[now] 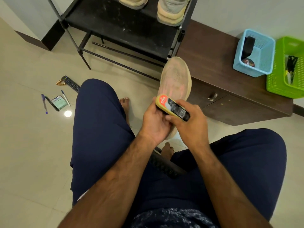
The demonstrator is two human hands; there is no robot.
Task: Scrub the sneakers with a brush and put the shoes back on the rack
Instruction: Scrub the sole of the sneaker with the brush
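floor [32, 153]: remote [70, 83], pens [44, 103], batteries [60, 82] | rack shelf [115, 27]: two sneakers [171, 12] | cabinet [213, 63]: blue basket [236, 63], green basket [276, 83]

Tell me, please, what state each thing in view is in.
Sneaker, held off the floor, sole up.
Brush, laid across the sole.
Left grip, holds the sneaker's heel end.
Right grip, holds the brush.
Rack shoes, standing on the shelf.
Cabinet door, closed.
Blue basket, upright, holding a tin.
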